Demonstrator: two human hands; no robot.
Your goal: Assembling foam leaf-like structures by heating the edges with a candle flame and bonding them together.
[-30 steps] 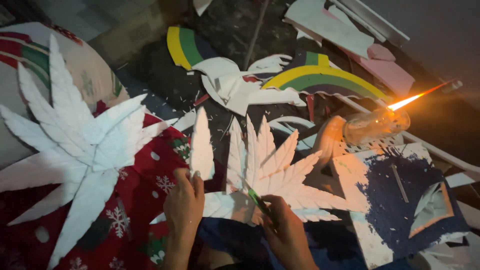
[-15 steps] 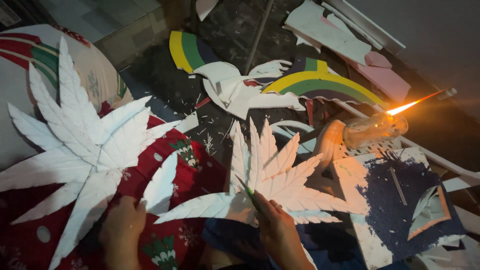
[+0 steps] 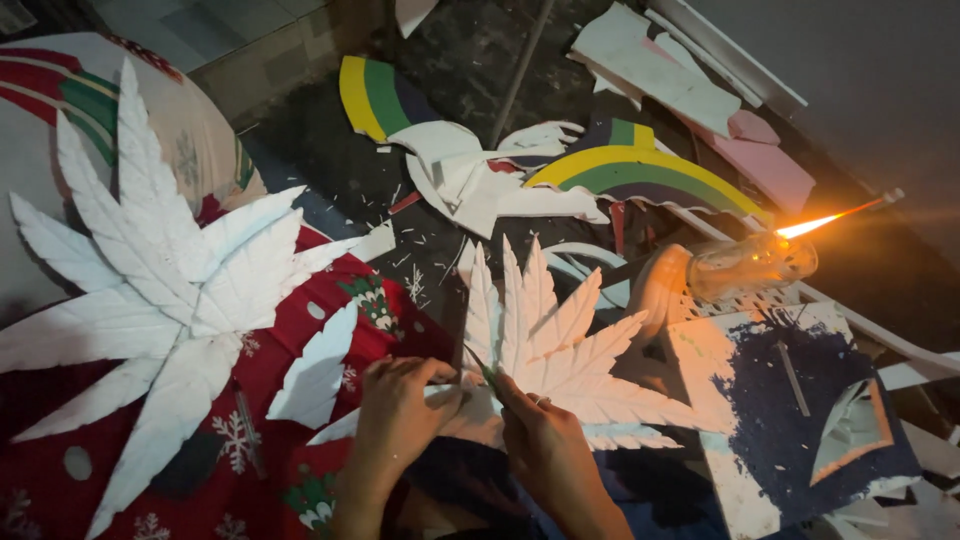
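At far left, a large white leaf cutout lies on red patterned fabric, a loose white blade beside it. At centre, the left hand pinches the base of a smaller white leaf cutout, while the right hand grips a thin green tool against it. At right, a flame burns above a glass bottle.

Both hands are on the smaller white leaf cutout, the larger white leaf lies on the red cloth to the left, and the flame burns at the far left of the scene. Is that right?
Not quite. The head view shows the flame burning at the right, on a glass bottle, not the far left. The rest holds: the left hand and right hand are both on the smaller white leaf cutout, and the larger white leaf lies on the red cloth to the left.
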